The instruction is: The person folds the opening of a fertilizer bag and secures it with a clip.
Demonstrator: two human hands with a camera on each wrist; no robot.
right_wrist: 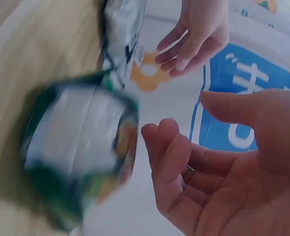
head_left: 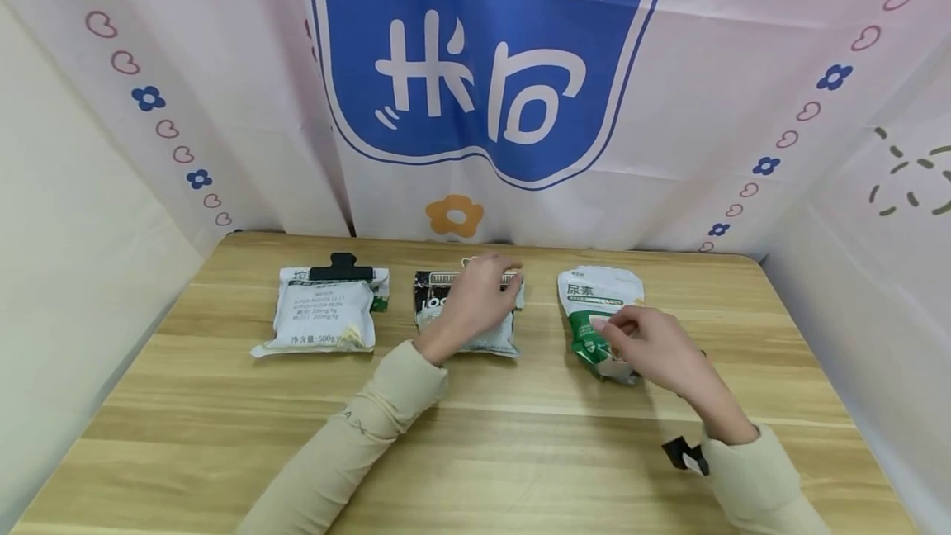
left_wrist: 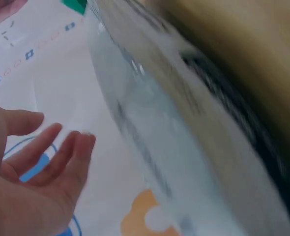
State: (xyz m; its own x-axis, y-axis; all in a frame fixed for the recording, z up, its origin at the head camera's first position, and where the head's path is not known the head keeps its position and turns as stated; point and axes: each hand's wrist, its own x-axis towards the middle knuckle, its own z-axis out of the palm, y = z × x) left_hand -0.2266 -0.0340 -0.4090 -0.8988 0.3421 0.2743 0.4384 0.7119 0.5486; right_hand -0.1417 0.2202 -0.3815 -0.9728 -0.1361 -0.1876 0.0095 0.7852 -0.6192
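My left hand (head_left: pixel 479 295) is over the middle bag (head_left: pixel 494 338), a black and silver pouch with white lettering. Its fingers are loosely bent, and the left wrist view shows the hand (left_wrist: pixel 42 172) holding nothing beside a blurred bag (left_wrist: pixel 155 123). Above the lower right part of a green and white bag (head_left: pixel 587 297) hovers my right hand (head_left: pixel 657 349). In the right wrist view that hand (right_wrist: pixel 218 172) has its thumb apart from its relaxed fingers, with the green bag (right_wrist: pixel 81 132) beside it. Whether either hand touches its bag is unclear.
A white bag (head_left: pixel 323 316) with a black clip (head_left: pixel 342 269) on its top edge lies at the left of the wooden table (head_left: pixel 223 436). A small black item (head_left: pixel 678 452) is beside my right sleeve. Printed cloth (head_left: pixel 253 89) hangs behind the table.
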